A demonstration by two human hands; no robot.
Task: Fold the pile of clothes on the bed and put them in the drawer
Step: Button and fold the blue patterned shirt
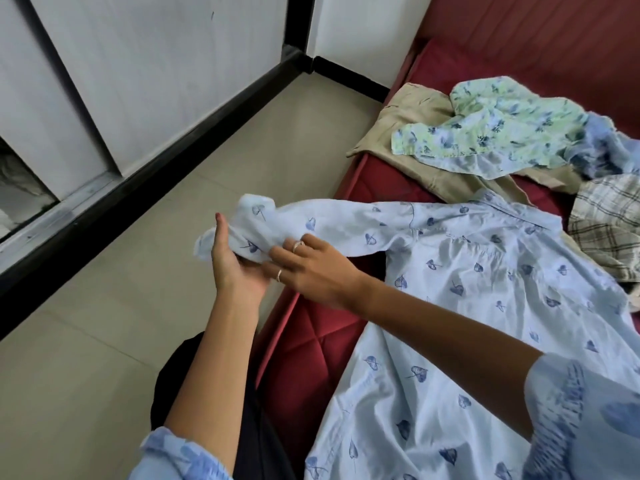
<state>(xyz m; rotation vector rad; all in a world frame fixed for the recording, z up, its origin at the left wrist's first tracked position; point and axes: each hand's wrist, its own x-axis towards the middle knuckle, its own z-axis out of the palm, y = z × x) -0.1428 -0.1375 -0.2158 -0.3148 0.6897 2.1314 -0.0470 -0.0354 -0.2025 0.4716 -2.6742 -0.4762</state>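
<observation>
I see the pale blue leaf-print shirt spread on the red bed, its sleeve stretched past the edge. My left hand curls around the sleeve cuff; my right hand pinches the sleeve beside it. A floral shirt, beige garment and plaid cloth lie beyond. Beige tile floor, white wall.

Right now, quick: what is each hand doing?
Left hand: holds the bunched sleeve end of the light blue shirt.
Right hand: pinches that same sleeve.
</observation>
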